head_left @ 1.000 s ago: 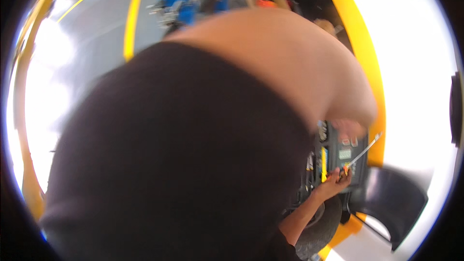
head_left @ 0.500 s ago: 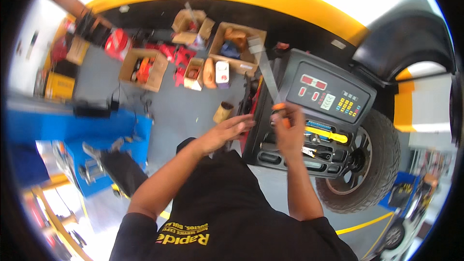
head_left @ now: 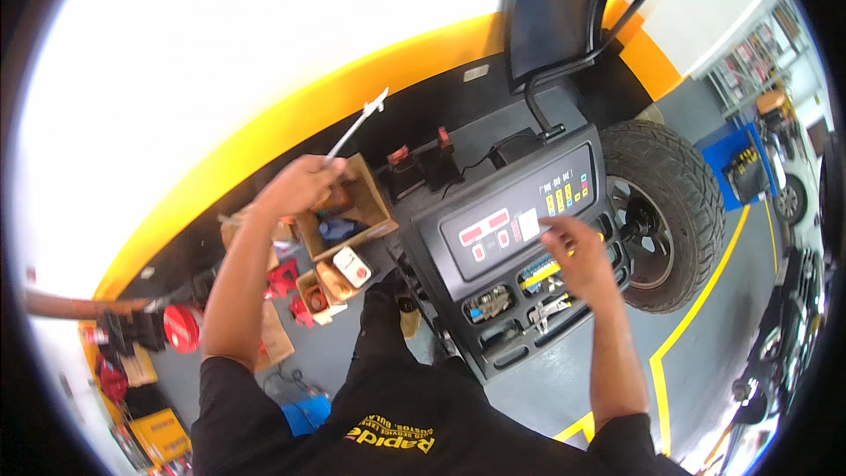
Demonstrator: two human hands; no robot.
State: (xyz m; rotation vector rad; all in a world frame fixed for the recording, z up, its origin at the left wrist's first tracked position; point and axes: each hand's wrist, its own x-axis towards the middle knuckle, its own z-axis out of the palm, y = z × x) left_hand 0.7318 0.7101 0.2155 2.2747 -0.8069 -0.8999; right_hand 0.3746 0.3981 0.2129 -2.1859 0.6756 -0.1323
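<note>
My left hand (head_left: 304, 187) is raised at the left, closed around a long, slim metal tool (head_left: 352, 132) with a wider piece at its tip. The grip end is hidden in my fingers. Over the wheel balancer's tool tray, my right hand (head_left: 583, 266) has its fingers loosely bent and apart, with nothing clearly seen in them. Below it lies a yellow-handled tool (head_left: 539, 278), partly covered by the hand. A metal caliper (head_left: 551, 308) rests in the tray, and small metal pieces (head_left: 490, 303) fill another compartment. The balancer's control panel (head_left: 480, 251) slopes just beyond.
A large tyre on a wheel (head_left: 683, 211) is mounted at the balancer's right. The black wheel guard (head_left: 555, 18) stands raised behind. Open cardboard boxes (head_left: 377, 203) and a red round container (head_left: 181, 328) sit on the floor at left. A car (head_left: 771, 361) is at far right.
The view has swung toward the right. The long metal tool was in my right hand and is now in my left, which has risen. My right hand is over the tray's yellow-handled tool.
</note>
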